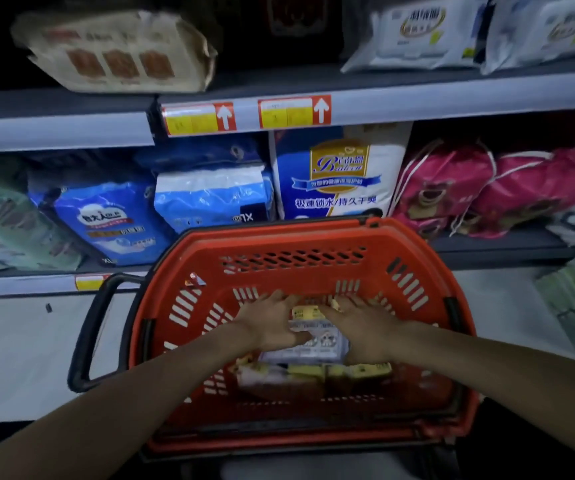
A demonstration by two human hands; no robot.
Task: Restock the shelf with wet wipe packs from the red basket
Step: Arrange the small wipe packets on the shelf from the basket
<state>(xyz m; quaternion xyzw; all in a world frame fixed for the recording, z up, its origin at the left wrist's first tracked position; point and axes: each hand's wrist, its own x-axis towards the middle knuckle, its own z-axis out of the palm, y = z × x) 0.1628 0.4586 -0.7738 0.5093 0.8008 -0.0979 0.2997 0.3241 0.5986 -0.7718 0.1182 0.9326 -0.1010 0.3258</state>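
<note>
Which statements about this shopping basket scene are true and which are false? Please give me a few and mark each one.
1. The left hand and right hand are both inside the red basket. True.
2. The basket is empty. False: packs lie in it, including a white-and-yellow pack that the fingers of both hands touch.
3. White wipe packs sit on the top shelf at the right. True.
4. The pink bags are on the top shelf. False: they lie on the middle shelf, at the right.
5. One hand holds the black handle. False: neither hand touches it; it sticks out to the left of the basket.
</note>
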